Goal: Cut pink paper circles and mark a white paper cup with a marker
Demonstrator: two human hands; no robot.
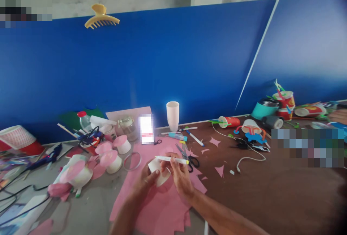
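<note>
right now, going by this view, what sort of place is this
Probably a craft workspace: there is a spread of pink paper, a pair of scissors lying nearby, and a white marker in the right hand.

Yellow claw clip (101,17) on the blue partition (162,61)

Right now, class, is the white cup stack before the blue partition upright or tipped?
Upright: the white cup stack stands with its rim uppermost, narrowing downward.

Left hand (147,179) holding a white cup (163,180), right hand (180,177) with a marker (177,160) over it, pink paper (159,209) beneath on the desk (244,195), scissors (185,155) at two o'clock from the hands, cup stack (172,114) at twelve, yellow clip (101,19) at eleven
</note>
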